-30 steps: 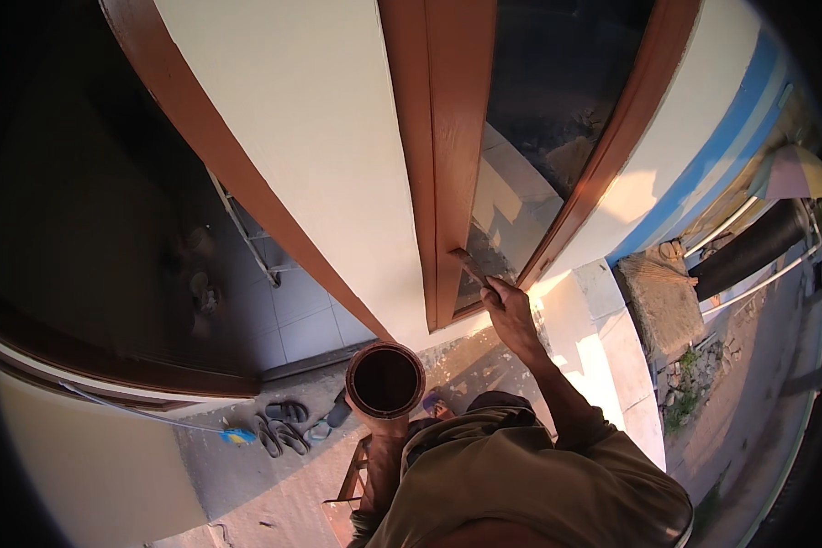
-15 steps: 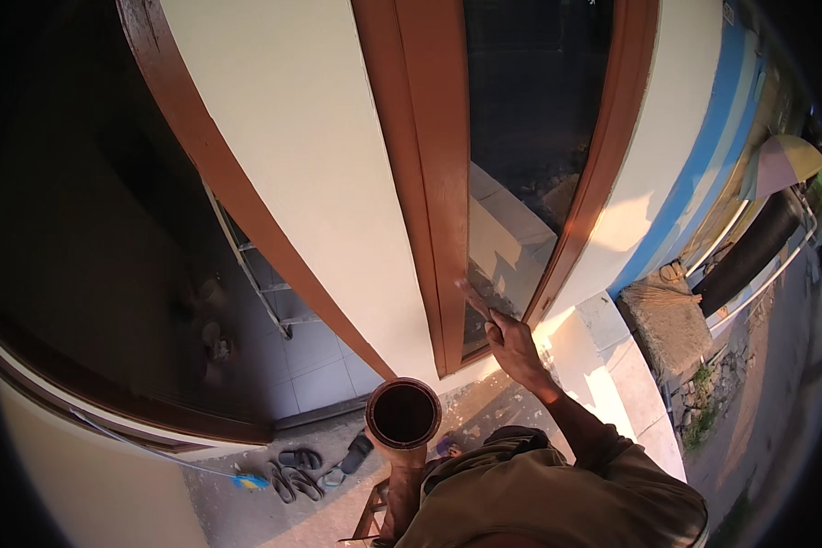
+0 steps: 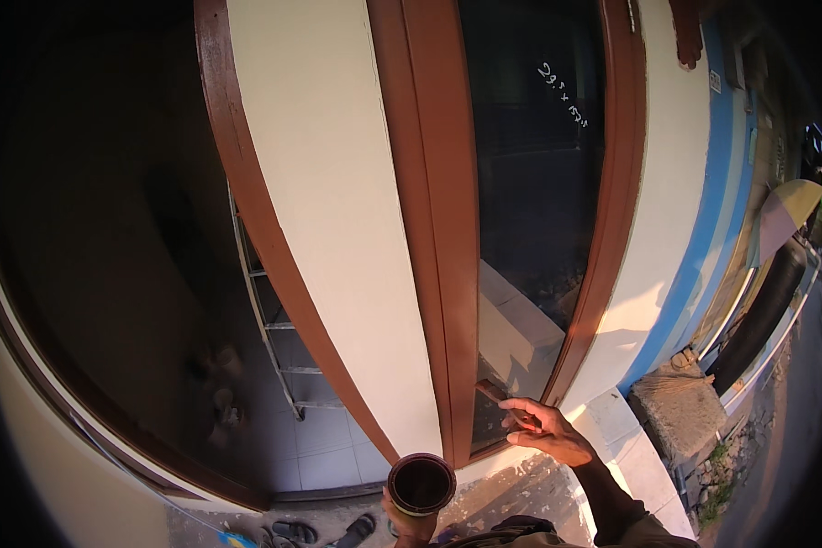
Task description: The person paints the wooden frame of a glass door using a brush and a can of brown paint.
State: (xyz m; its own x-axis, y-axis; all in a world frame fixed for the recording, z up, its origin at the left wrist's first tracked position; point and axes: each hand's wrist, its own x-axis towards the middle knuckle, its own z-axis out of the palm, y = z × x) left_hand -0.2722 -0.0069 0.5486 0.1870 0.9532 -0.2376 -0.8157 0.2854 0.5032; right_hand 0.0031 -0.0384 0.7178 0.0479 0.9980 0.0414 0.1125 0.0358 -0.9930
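Note:
My left hand (image 3: 411,524) is closed around an open paint can (image 3: 446,504), which is dark inside with a brown-stained rim. In my right hand (image 3: 553,434) is a paintbrush (image 3: 490,391), held between thumb and fingers, some of them stretched forward. The brush tip lies close to the inner edge of the brown window frame (image 3: 451,274), low beside the dark glass (image 3: 539,201). Whether the bristles touch the wood I cannot tell. White handwritten marks show on the upper glass.
A cream wall strip (image 3: 338,228) separates the window from a brown door frame (image 3: 274,228). Through the doorway a ladder (image 3: 269,324) stands on white tiles. Sandals (image 3: 294,531) lie near the threshold. At right are a pale ledge (image 3: 616,429) and a rough block (image 3: 676,411).
The view has tilted upward, so the can and both hands sit lower in it. My right hand's fingers have loosened from a closed grip to a more stretched hold on the brush.

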